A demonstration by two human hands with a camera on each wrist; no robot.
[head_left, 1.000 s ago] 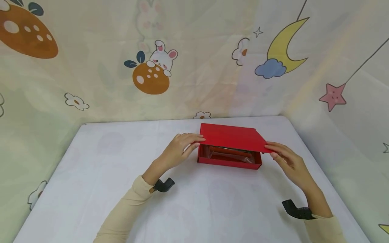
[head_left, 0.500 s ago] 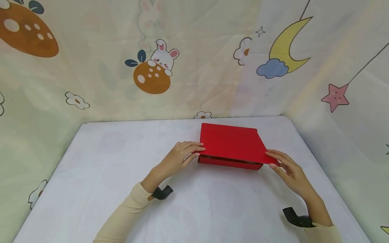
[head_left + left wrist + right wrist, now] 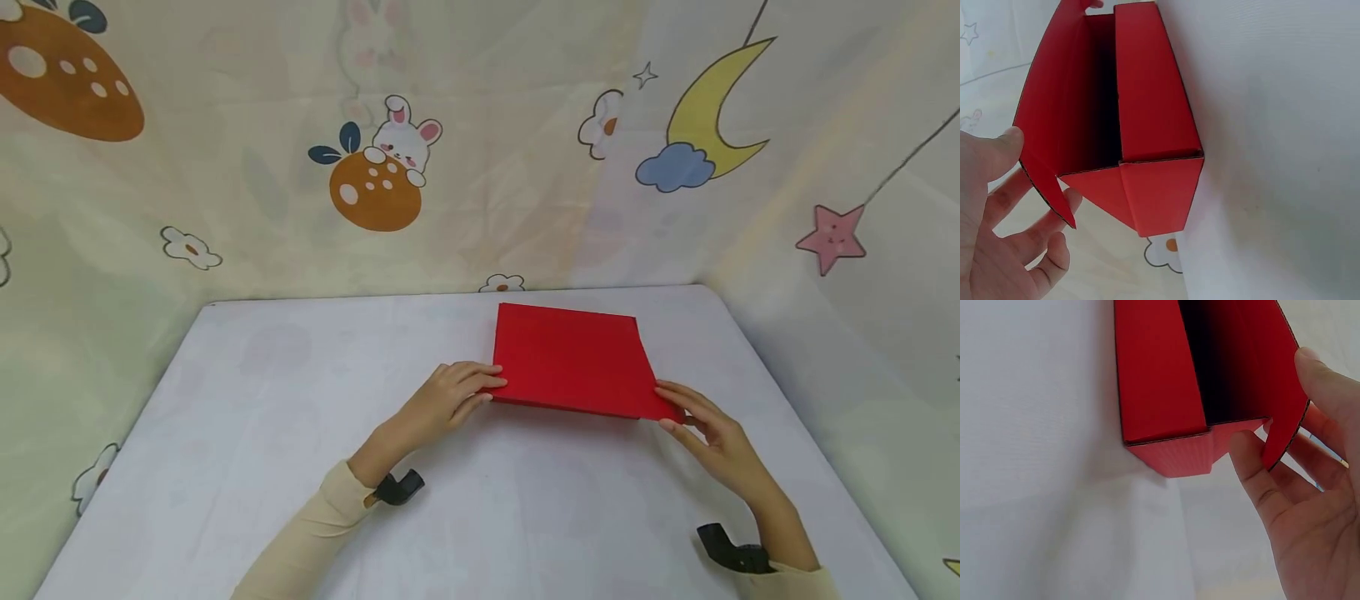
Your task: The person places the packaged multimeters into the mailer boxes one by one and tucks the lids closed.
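A red cardboard box (image 3: 570,358) lies on the white table, its hinged lid lowered over it in the head view. My left hand (image 3: 438,404) pinches the lid's front left corner between thumb and fingers. At the opposite front corner my right hand (image 3: 716,442) pinches the lid's side flap, which sticks out past the box wall. Both wrist views show a dark gap between the lid (image 3: 1054,119) and the box's front wall (image 3: 1160,381). What lies inside is hidden.
The white tabletop (image 3: 300,358) spreads around the box. Behind it hangs a pale cloth (image 3: 495,167) printed with cartoon rabbits, fruit and a moon, and more cloth stands along both sides. A black wrist mount (image 3: 401,487) sits on the left wrist, another (image 3: 731,550) on the right.
Both hands have brought the lid down and toward the person. A second ago the box front stood open, showing a brown item and clear plastic inside; now the lid covers them.
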